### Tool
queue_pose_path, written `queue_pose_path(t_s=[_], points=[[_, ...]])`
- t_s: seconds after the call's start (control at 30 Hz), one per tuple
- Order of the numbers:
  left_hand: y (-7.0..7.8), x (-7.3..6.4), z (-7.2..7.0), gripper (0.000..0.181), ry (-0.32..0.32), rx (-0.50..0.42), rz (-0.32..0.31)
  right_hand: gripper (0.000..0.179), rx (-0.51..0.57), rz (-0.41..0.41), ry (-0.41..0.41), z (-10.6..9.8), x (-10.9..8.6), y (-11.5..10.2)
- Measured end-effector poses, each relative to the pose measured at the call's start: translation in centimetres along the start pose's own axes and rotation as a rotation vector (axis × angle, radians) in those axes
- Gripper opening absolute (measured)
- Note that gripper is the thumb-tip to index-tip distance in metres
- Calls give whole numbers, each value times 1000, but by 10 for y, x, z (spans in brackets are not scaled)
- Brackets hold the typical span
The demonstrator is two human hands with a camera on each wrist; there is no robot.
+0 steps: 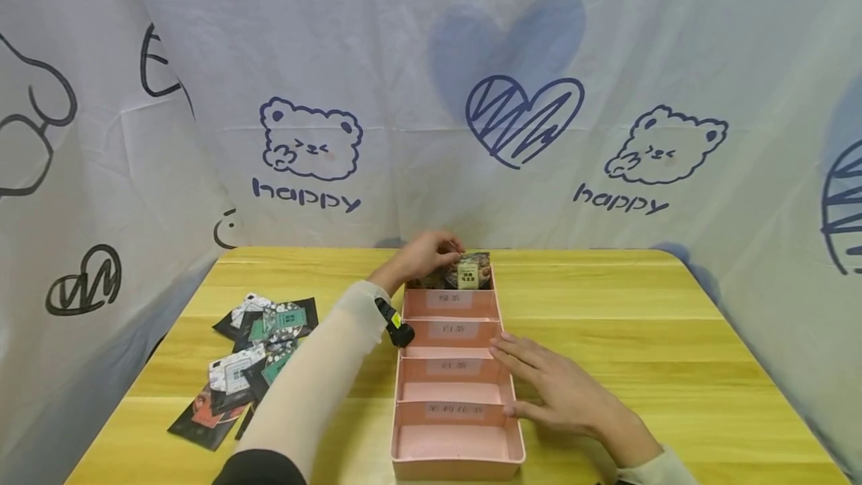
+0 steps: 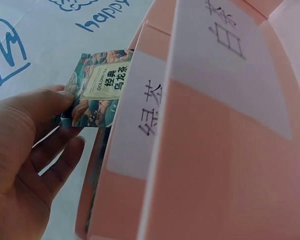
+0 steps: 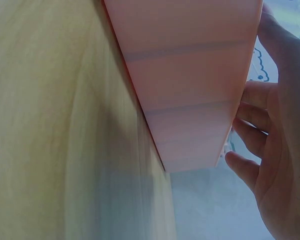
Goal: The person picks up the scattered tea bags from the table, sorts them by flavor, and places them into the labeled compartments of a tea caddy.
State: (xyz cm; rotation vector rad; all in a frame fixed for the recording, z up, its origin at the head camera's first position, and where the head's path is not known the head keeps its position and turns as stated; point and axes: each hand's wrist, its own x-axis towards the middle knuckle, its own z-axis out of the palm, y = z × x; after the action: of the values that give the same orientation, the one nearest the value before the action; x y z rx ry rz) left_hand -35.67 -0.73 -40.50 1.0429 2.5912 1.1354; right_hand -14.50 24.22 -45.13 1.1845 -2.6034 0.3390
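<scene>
"Findings?"
"On the table [image 1: 640,335], I log a pink divided box [image 1: 458,446]; the right hand [image 1: 566,388], fingers extended, touches its rim. The left hand [image 1: 426,254] pinches an oolong tea sachet [image 2: 100,90] at the box's far end."
"Risk?"
"I judge a tilted release could snag it on the divider [image 2: 130,145]."
"Views?"
"Left wrist shows me the pinch; right wrist, no sachet."

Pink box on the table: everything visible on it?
The pink box is long, open-topped and looks plastic, with five compartments in a row split by four dividers, each bearing a pale label with dark characters. It lies on the table, running front to back. An oolong tea packet, pinched by the left hand, pokes out of the farthest compartment; the right hand touches the box's right rim.
</scene>
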Motion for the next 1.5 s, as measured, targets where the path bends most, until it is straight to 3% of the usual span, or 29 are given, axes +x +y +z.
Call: queue_pose_path(t_s=[0.47, 0.7, 0.9, 1.23, 1.5], points=[[-2, 0, 12, 13, -22, 29, 18, 79, 10, 9, -10, 0, 0, 0], [-5, 0, 13, 20, -110, 160, 41, 78, 5, 4, -1, 0, -1, -1], [-4, -2, 11, 24, -180, 176, 53, 78, 0, -8, 8, 0, 0, -1], [9, -5, 2, 26, -165, 185, 42, 78, 3, -6, 11, -1, 0, -1], [11, -11, -7, 27, -132, 204, 64, 77, -16, -30, 24, -2, 1, -1]])
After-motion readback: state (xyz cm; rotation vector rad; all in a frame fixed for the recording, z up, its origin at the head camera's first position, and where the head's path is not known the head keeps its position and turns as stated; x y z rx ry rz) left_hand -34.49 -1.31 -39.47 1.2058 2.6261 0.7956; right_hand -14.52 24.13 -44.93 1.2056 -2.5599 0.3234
